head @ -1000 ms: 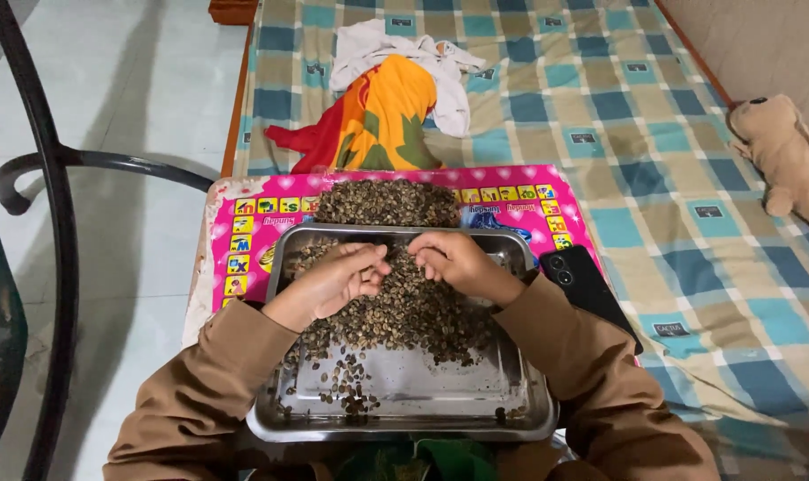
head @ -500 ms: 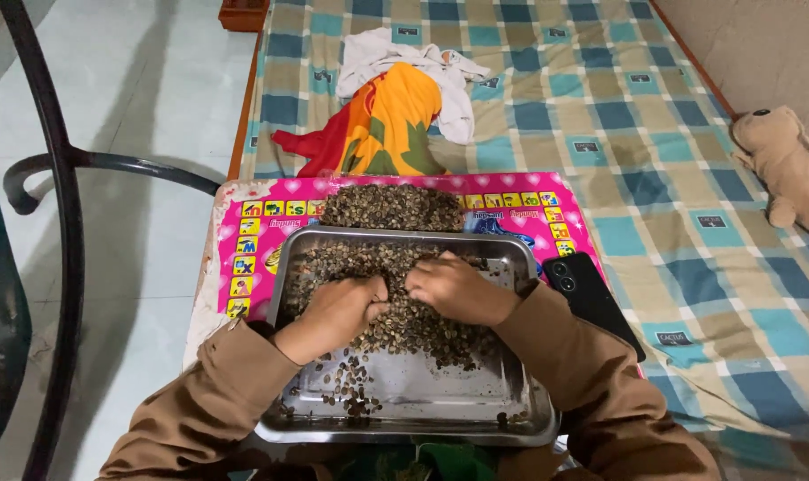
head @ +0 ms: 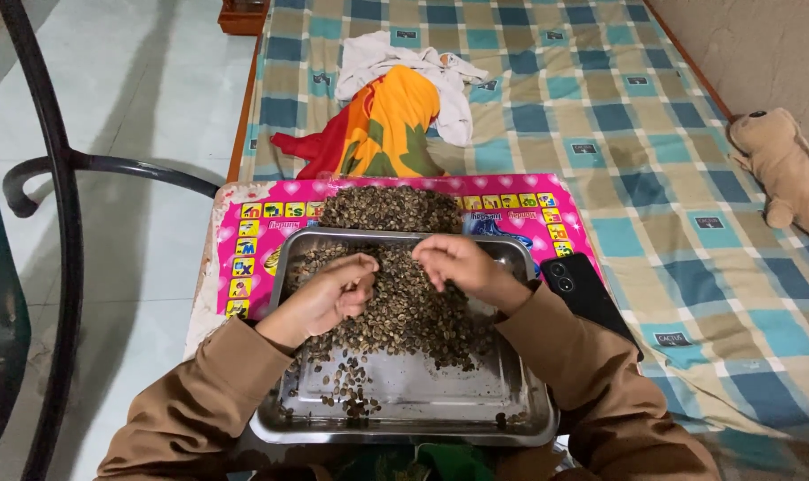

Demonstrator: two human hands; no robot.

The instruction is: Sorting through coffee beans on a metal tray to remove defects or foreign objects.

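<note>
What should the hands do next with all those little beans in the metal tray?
Probably drag a few more beans off the heap toward the tray's bare near end. Both the left hand and right hand rest on the heap, and only a few lie scattered there.

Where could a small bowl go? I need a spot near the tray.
The tray's near end is mostly bare metal. The checked bedspread lies open between the cloth pile and the soft toy. Crowded: the beans under both hands, and the pink mat.

One head-worn camera looks steeply down from close above a metal tray [head: 404,419] at lower centre, facing forward across a checked bed [head: 600,116] filling the upper frame.
</note>
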